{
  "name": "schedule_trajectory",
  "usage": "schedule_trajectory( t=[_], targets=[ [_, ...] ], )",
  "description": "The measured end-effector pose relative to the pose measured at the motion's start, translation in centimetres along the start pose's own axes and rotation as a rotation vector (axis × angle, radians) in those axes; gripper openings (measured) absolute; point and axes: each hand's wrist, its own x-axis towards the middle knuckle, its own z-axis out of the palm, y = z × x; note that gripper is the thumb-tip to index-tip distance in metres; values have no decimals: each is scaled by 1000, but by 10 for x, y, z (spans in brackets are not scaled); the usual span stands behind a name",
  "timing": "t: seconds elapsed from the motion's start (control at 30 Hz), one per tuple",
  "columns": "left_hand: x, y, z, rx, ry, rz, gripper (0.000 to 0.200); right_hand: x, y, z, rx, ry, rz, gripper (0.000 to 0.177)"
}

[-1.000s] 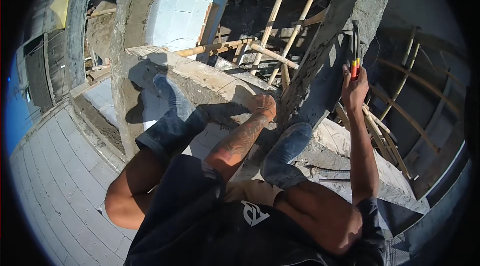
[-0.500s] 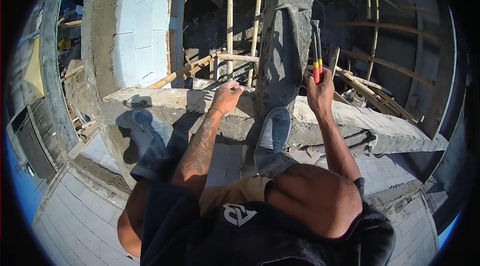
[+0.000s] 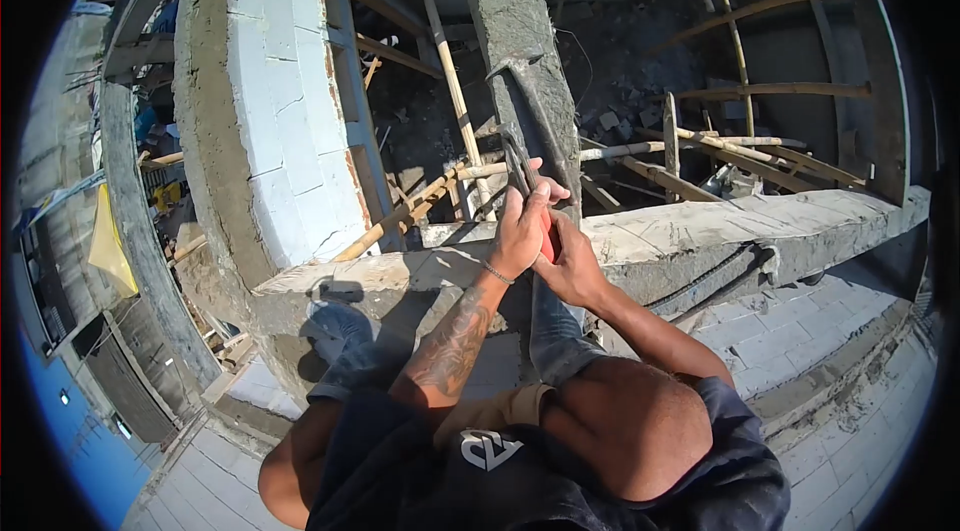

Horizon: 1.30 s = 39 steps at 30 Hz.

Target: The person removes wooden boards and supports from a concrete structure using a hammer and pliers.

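Both my hands are together over the concrete beam, around a pair of pincers with red handles and dark metal arms. The metal end points up and away from me. My right hand wraps the red grips from the right. My left hand closes on the pincers from the left, its fingers partly covering them. Just beyond, a cement-grey pick-like tool lies on the concrete post, its curved head toward the far end.
A rough concrete beam runs crosswise before me, with my feet on it. Bamboo poles and wooden pieces stand beyond, over a dark space with rubble. A light block wall rises left. Black bars lie along the beam's near side.
The right hand has brought the pincers leftward and down from upright, and the left hand has come over to meet it on them. The view has shifted and turned.
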Motion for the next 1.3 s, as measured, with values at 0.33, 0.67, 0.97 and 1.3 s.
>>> schedule_trajectory(
  t=[0.33,0.67,0.97,1.3],
  targets=[
    [163,84,-13,921,295,40,51,35,-18,3,-154,163,-240,45],
    [301,50,-13,1714,527,-7,46,-50,29,-49,-246,481,-73,14],
    [274,63,-9,1741,501,-44,65,-119,98,-112,-867,980,356,29],
    [202,48,-49,1485,354,470,61,-92,131,-162,-989,1135,463,37]
  ],
)
